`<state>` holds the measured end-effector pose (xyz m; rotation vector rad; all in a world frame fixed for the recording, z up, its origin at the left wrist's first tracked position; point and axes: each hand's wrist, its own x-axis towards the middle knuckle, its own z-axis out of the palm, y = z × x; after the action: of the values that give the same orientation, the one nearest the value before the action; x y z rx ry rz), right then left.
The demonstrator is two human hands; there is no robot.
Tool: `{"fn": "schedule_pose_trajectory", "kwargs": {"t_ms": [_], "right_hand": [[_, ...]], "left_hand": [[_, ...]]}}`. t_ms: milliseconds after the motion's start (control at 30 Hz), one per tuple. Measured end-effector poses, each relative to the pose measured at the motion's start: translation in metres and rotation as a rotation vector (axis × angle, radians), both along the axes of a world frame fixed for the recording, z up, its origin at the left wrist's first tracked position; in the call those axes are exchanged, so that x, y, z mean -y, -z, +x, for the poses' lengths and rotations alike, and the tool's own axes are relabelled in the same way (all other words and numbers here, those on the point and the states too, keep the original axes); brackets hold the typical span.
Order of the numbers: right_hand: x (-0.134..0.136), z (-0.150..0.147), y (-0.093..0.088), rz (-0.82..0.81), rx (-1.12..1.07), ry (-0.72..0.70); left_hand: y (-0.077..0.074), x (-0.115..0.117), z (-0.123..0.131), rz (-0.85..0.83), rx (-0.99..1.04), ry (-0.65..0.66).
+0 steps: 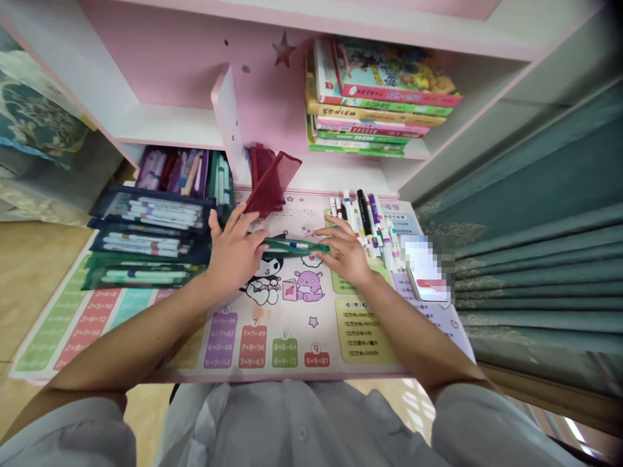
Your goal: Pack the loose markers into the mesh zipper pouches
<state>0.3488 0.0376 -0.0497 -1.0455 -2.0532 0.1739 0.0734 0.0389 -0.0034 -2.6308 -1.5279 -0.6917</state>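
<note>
Over the middle of the desk lies a green mesh zip pouch (292,246) with a pen or marker visible inside. My left hand (236,250) grips its left end between thumb and fingers, the other fingers spread. At the right end, my right hand (346,251) pinches the corner by the zip. Just beyond my left hand are dark red mesh pouches (272,181), which look flat. Loose markers (365,217) lie in a pile beyond and to the right of my right hand.
Filled mesh pouches (146,243) of pens are stacked at the left, with more in the shelf cubby (178,172). Books (379,104) are piled on the shelf at the back right. A phone (424,269) lies at the desk's right edge, beside a teal curtain (535,240).
</note>
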Motion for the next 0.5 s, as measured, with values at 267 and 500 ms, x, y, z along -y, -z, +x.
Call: {"fn": "schedule_pose_trajectory", "kwargs": {"t_ms": [267,500], "right_hand": [[0.010,-0.007,0.000,-0.068,-0.001,0.106],[0.012,-0.005,-0.005,-0.060,0.027,0.083]], "left_hand": [[0.000,0.010,0.067,-0.023,0.103,0.187],[0.002,0.007,0.086,-0.050,0.149,0.158]]}}
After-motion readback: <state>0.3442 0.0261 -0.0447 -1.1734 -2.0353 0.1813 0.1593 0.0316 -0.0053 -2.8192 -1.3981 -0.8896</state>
